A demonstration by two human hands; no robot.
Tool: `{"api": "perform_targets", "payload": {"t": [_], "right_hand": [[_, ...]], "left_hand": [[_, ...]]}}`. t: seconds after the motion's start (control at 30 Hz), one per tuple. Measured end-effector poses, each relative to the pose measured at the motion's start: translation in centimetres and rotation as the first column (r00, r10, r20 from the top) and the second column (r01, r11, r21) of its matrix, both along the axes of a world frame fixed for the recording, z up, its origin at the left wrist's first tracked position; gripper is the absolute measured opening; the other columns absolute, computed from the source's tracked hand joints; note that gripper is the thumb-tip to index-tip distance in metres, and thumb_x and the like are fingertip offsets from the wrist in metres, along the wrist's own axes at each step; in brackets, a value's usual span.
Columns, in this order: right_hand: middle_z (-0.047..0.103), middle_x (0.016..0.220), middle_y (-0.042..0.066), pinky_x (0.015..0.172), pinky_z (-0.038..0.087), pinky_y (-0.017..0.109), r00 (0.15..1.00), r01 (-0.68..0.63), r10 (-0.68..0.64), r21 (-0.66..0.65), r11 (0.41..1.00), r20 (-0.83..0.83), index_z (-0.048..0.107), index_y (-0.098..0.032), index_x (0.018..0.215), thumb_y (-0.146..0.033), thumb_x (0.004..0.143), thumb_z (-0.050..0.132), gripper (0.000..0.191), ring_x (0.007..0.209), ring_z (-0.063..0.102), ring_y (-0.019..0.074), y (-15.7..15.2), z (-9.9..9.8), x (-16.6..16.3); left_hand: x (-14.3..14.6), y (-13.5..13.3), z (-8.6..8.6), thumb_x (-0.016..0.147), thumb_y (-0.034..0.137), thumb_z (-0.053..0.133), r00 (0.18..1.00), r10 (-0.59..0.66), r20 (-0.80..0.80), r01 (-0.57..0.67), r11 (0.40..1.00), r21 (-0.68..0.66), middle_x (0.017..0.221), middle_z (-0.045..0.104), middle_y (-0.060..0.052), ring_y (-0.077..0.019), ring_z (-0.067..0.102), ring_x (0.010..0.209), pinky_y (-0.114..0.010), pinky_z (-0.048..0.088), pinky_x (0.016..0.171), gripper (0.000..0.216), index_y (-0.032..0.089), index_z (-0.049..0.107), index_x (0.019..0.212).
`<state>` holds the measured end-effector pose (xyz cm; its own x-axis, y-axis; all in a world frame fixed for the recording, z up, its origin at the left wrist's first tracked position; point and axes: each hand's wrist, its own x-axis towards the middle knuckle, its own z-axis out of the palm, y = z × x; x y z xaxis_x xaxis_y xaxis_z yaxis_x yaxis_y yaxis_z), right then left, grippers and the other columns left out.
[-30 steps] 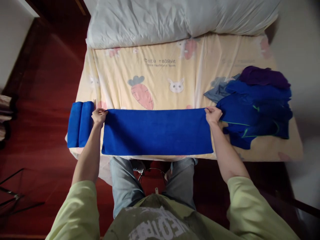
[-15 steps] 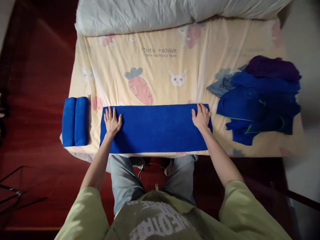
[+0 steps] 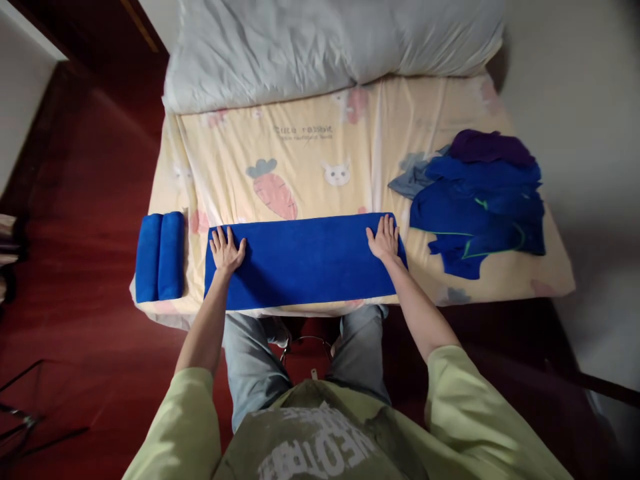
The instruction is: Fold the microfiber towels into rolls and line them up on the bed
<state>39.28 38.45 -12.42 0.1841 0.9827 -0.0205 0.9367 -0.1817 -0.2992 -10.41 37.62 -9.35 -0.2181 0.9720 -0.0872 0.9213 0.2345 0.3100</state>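
A blue towel [image 3: 305,260] lies flat as a long rectangle along the near edge of the bed. Palm down on its left end rests my left hand [image 3: 227,251], fingers spread. My right hand [image 3: 385,239] presses on the right end with its fingers stretched out, near the far corner. Neither hand grips the cloth. To the left sit two rolled blue towels [image 3: 159,257], side by side. On the right is a loose heap of blue cloths [image 3: 475,207] with green edging, topped by a purple cloth [image 3: 490,147]; a grey cloth [image 3: 413,180] pokes out at its left.
The bed [image 3: 230,153] has a yellow sheet printed with a carrot and a rabbit. A thick pale quilt [image 3: 330,53] lies across its far side. At the lower left, a thin black stand [image 3: 30,421] is on the red floor. A wall [image 3: 580,133] rises on the right.
The camera view has tilted up and turned, showing more of the quilt and the room behind. Both hands remain flat on the towel's ends, which looks unmoved on the bed.
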Motion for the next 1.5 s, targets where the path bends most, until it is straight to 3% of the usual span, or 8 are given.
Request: {"api": "perform_targets", "payload": {"t": [0.13, 0.27, 0.4, 0.53, 0.73, 0.9, 1.23, 1.5], "right_hand": [[0.021, 0.168, 0.023, 0.127, 0.017, 0.059, 0.998, -0.056, 0.059, 0.107, 0.993, -0.02, 0.026, -0.001, 0.16, -0.045, 0.102, 0.032, 0.073, 0.158, 0.016, 0.0338, -4.5, 1.5, -0.6], [0.029, 0.166, 0.022, 0.125, 0.022, 0.061, 0.999, -0.05, 0.052, 0.133, 0.99, -0.007, 0.028, -0.005, 0.161, -0.045, 0.102, 0.03, 0.07, 0.156, 0.023, 0.0345, -8.5, 0.4, -0.2], [0.027, 0.167, 0.02, 0.127, 0.018, 0.059, 0.999, -0.035, 0.032, 0.118, 0.992, 0.025, 0.025, -0.005, 0.162, -0.042, 0.103, 0.027, 0.069, 0.157, 0.021, 0.0305, -9.4, -0.9, 0.3], [0.021, 0.17, 0.016, 0.128, 0.012, 0.057, 1.0, -0.019, 0.017, 0.074, 0.997, 0.022, 0.021, -0.006, 0.163, -0.04, 0.103, 0.029, 0.069, 0.158, 0.017, 0.029, -9.0, -0.7, 0.2], [0.024, 0.169, 0.017, 0.129, 0.008, 0.055, 1.0, -0.019, 0.02, 0.037, 0.999, -0.015, 0.024, -0.006, 0.162, -0.044, 0.104, 0.027, 0.069, 0.158, 0.017, 0.0282, -8.6, 0.5, 0.5], [0.024, 0.169, 0.015, 0.129, 0.008, 0.054, 0.997, -0.071, 0.071, 0.044, 0.997, 0.002, 0.025, -0.009, 0.162, -0.044, 0.105, 0.027, 0.067, 0.159, 0.016, 0.0267, -10.7, 0.7, 1.8], [0.02, 0.171, 0.012, 0.129, 0.009, 0.055, 0.996, -0.065, 0.065, -0.003, 0.998, 0.062, 0.019, -0.012, 0.164, -0.04, 0.104, 0.024, 0.067, 0.159, 0.014, 0.0253, -12.4, 0.4, 2.4], [0.021, 0.17, 0.015, 0.128, 0.011, 0.057, 0.988, 0.037, -0.045, 0.051, 0.998, 0.146, 0.021, -0.009, 0.163, -0.043, 0.106, 0.019, 0.067, 0.159, 0.013, 0.0257, -15.4, -1.5, 4.0]], "left_hand": [[-1.1, -1.2, 1.2, 0.096, 0.059, 0.037, 0.999, 0.031, 0.012, -0.031, 0.999, -0.041, 0.17, 0.012, -0.022, -0.0386, 0.005, 0.158, -0.057, 0.007, 0.127, 0.085, 0.004, 0.029, 0.161], [-3.0, -0.6, 1.9, 0.09, 0.066, 0.048, 0.999, -0.035, -0.02, 0.033, 0.998, -0.062, 0.169, 0.012, -0.025, -0.0391, 0.005, 0.158, -0.057, 0.007, 0.127, 0.097, 0.002, 0.026, 0.161], [-4.5, 1.4, 1.4, 0.086, 0.071, 0.053, 0.987, -0.153, -0.044, 0.145, 0.979, -0.142, 0.169, 0.016, -0.023, -0.0382, 0.009, 0.158, -0.059, 0.006, 0.126, 0.104, 0.005, 0.025, 0.162], [-3.8, 2.1, 0.4, 0.092, 0.071, 0.041, 0.994, -0.104, -0.04, 0.099, 0.988, -0.12, 0.17, 0.014, -0.021, -0.0376, 0.008, 0.158, -0.061, 0.007, 0.126, 0.096, 0.008, 0.023, 0.163], [0.6, -4.3, 0.9, 0.1, 0.055, 0.03, 0.991, -0.131, -0.01, 0.131, 0.989, 0.074, 0.172, 0.009, -0.014, -0.0321, 0.0, 0.159, -0.057, 0.0, 0.128, 0.078, 0.012, 0.021, 0.164], [0.2, -10.6, 0.6, 0.1, 0.05, 0.033, 0.997, -0.058, 0.056, 0.053, 0.994, 0.09, 0.172, 0.009, -0.011, -0.0302, 0.003, 0.159, -0.054, 0.002, 0.13, 0.073, 0.018, 0.022, 0.165], [-0.8, -10.9, 0.2, 0.101, 0.045, 0.033, 0.995, 0.037, 0.092, -0.042, 0.998, 0.054, 0.172, 0.012, -0.009, -0.0281, 0.005, 0.16, -0.053, 0.001, 0.13, 0.068, 0.018, 0.027, 0.163], [-3.0, -14.1, -1.5, 0.102, 0.04, 0.035, 0.987, 0.123, 0.104, -0.138, 0.977, 0.162, 0.172, 0.015, -0.012, -0.0306, 0.008, 0.159, -0.053, 0.002, 0.129, 0.066, 0.014, 0.03, 0.162]]}}
